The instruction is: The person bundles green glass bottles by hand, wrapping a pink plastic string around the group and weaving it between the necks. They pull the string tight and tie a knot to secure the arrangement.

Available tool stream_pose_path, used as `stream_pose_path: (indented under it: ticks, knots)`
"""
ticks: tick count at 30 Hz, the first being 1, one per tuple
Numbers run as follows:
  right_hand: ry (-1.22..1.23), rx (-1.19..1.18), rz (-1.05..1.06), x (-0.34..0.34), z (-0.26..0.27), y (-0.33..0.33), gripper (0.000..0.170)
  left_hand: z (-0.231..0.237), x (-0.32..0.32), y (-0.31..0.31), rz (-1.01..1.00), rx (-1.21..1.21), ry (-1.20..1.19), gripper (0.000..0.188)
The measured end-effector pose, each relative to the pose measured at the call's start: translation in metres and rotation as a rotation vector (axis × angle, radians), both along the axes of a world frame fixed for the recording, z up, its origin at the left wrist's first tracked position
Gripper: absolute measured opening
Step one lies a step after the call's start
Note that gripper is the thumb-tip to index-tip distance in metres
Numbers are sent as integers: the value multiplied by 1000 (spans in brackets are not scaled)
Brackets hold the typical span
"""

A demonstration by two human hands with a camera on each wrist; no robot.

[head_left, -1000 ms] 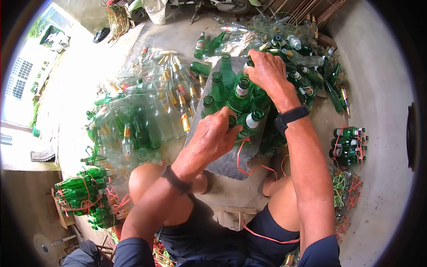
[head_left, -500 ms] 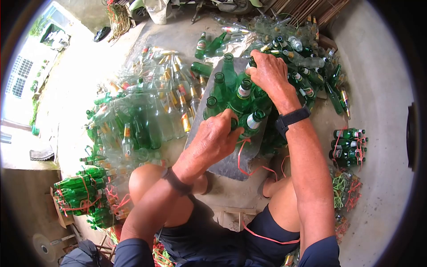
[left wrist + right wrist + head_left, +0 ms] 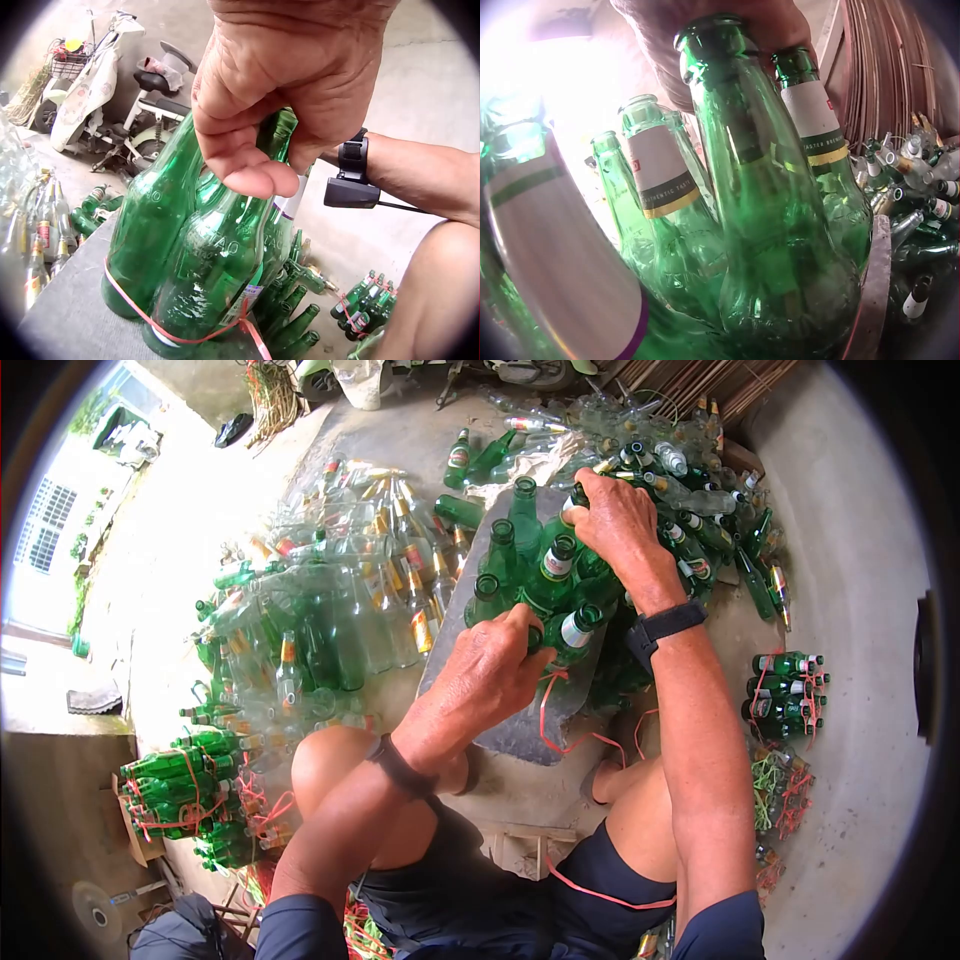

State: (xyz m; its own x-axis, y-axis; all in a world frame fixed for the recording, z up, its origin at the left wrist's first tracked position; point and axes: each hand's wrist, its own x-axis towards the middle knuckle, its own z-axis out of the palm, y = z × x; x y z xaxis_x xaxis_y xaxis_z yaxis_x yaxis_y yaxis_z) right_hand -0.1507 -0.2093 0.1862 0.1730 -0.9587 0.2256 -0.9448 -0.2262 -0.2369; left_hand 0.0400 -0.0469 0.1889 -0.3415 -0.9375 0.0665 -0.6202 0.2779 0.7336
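One cluster of green bottles [image 3: 543, 596] stands upright on a low dark-grey bench [image 3: 515, 738], between the person's bent knees and the floor piles. Pink string [image 3: 259, 341] runs round the lower bodies; a slack length trails across the near end of the bench and off its right edge.

Left hand [image 3: 485, 672]: fingers curled round the neck of a bottle at the near left of the cluster. Right hand [image 3: 620, 525]: gripping a bottle neck at the far right corner. Both are narrow on glass.

Room: bare concrete floor [image 3: 350, 432], plain wall [image 3: 850, 650] on the right, bright glare on the left. Scooter [image 3: 94, 97] parked at the far side, its front basket [image 3: 67, 67] carrying yellow and red items. White bucket [image 3: 360, 387] nearby, contents can't tell. Sticks [image 3: 720, 400] stacked in the far right corner.

Containers: cluster bottles are open-mouthed and look empty; some have white neck labels. Clear and green bottles [image 3: 350, 622] stand massed left of the bench; a loose pile [image 3: 690, 495] lies beyond it, far right. Tied bundles on both sides: green one [image 3: 180, 792] near left, smaller one [image 3: 787, 690] by the right wall.
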Motion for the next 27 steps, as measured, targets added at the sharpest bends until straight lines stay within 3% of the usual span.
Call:
stream_pose_path:
  ticks: [19,21,25,27]
  knots:
    - [-48,92,18,-5,4,3,40,-6,1,1,15,34,-16,27]
    - [-76,18,18,-5,5,5,28,-6,2,0,9,37,-18,27]
    - [-58,-86,46,-6,13,8,27,-4,1,1,7,57,-24,27]
    - [-27,-253,51,-5,24,14,29,-4,2,1,5,59,-25,27]
